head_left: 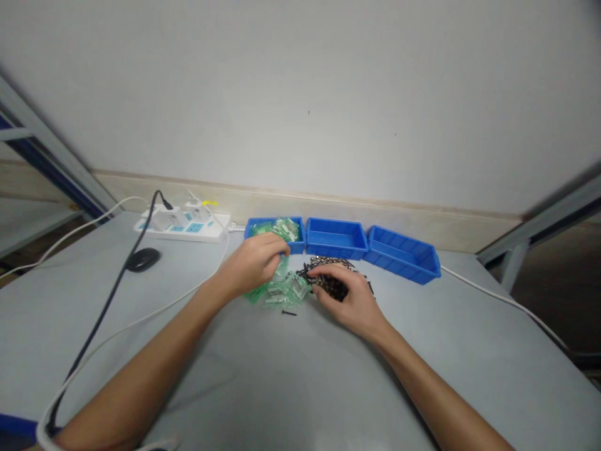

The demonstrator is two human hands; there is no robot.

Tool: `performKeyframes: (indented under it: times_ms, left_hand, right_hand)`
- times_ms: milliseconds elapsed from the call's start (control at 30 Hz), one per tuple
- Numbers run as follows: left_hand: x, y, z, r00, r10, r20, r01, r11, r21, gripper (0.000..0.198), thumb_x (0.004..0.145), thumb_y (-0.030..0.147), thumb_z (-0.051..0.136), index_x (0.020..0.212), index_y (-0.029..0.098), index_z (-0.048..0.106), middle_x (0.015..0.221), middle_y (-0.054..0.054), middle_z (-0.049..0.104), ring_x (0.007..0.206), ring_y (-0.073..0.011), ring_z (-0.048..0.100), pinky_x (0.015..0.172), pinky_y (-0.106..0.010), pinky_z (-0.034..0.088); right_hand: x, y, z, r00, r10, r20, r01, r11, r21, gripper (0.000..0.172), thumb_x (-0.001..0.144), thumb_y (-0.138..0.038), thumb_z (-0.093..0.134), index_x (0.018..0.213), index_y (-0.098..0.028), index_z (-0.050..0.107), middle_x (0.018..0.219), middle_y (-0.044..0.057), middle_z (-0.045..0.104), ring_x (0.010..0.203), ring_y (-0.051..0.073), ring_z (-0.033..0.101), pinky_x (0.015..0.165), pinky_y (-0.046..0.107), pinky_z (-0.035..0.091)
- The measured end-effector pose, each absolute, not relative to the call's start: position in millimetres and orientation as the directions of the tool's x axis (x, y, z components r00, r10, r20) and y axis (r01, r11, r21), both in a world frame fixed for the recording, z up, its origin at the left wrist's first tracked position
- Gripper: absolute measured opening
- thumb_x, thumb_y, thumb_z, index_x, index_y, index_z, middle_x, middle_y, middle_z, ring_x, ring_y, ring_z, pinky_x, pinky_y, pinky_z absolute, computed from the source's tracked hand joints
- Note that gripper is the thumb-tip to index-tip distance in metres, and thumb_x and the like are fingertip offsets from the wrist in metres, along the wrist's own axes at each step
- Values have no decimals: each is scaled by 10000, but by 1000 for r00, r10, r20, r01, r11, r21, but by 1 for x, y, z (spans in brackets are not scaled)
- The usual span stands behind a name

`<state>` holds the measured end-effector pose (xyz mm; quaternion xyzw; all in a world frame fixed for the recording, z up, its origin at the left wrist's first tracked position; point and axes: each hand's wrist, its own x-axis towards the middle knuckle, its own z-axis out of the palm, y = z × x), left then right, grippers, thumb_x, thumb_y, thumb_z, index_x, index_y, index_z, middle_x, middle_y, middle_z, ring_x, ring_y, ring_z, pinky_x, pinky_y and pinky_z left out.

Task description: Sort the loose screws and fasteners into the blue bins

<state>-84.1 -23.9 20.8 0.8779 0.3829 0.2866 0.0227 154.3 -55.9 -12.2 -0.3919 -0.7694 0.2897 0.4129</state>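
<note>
My left hand (257, 262) is closed, its thumb and fingers pinching a small clear-green plastic bag (282, 268). Below it, several similar bags with dark screws inside (277, 294) lie on the table. My right hand (350, 299) is at the left side of a heap of loose screws (334, 287), its thumb and index finger curved with a gap between the tips. Part of the heap is hidden behind that hand. One dark screw (289, 312) lies alone in front of the bags.
Along the wall stand a blue bin (303, 246) with green bags in it, a middle blue bin (337, 252) and a right blue bin (404, 268). At left are a white power strip (206, 233), a black round object (143, 259) and cables (117, 285) crossing the table (291, 388).
</note>
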Motion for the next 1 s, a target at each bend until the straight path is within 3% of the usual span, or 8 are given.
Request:
performKeyframes:
  times_ms: [167,367,433,500,600,667,833,1000]
  left_hand:
    - [-91,-55,23,673,722,161,606,-663,440,78,798,161,616,867,185,642,874,-26,648,832,-170,607,754,-263,459]
    - [-84,-56,13,712,699,67,589,-647,485,157,751,231,739,782,175,597,741,22,578,694,-128,533,642,-228,387]
    - [-82,-53,7,690,714,121,587,-649,484,180,781,233,729,741,168,566,710,30,550,668,-116,506,627,-222,369]
    - [-79,-52,3,645,739,193,597,-645,477,250,782,268,751,709,164,536,698,32,539,658,-113,490,616,-223,358]
    - [-72,-52,1,533,773,343,601,-632,489,316,765,350,785,723,164,533,703,33,549,663,-114,495,614,-224,358]
    - [-66,-53,2,429,798,424,588,-602,540,301,771,360,785,769,163,558,723,30,580,665,-111,514,625,-219,380]
    - [-63,-54,10,365,840,401,552,-542,634,216,788,295,774,820,155,612,731,18,640,648,-101,551,617,-202,412]
    - [-82,-49,11,486,834,260,653,-545,526,122,865,226,664,771,159,624,655,29,595,606,-100,536,591,-212,374]
  right_hand:
    - [147,-63,-16,-609,684,403,480,721,-500,503,761,-138,657,1255,-224,622,1242,65,683,1265,277,523,1078,478,403]
    - [147,-56,-26,-590,646,484,542,762,-356,263,905,-178,579,1136,-222,696,1162,101,718,1222,282,571,1015,495,436]
    - [148,-54,-26,-496,680,540,540,729,-421,226,921,-193,574,1091,-219,721,1160,114,715,1169,271,609,993,476,458]
    - [149,-53,-25,-357,761,541,496,645,-581,196,916,-230,604,1060,-222,736,1140,112,721,1105,259,647,963,446,491]
    - [151,-50,-22,-171,907,384,261,418,-870,196,871,-307,682,1038,-219,735,1069,90,754,989,241,707,892,393,545]
    - [153,-49,-21,-129,959,252,75,263,-962,247,821,-349,737,1023,-206,726,1015,81,774,925,237,731,845,368,567]
    - [154,-47,-16,-111,982,153,-43,149,-988,315,740,-376,796,976,-180,722,930,80,786,843,229,742,784,342,579]
    - [139,-28,2,-34,921,389,277,383,-881,240,818,-357,710,970,-173,735,921,80,769,799,218,714,763,353,566]
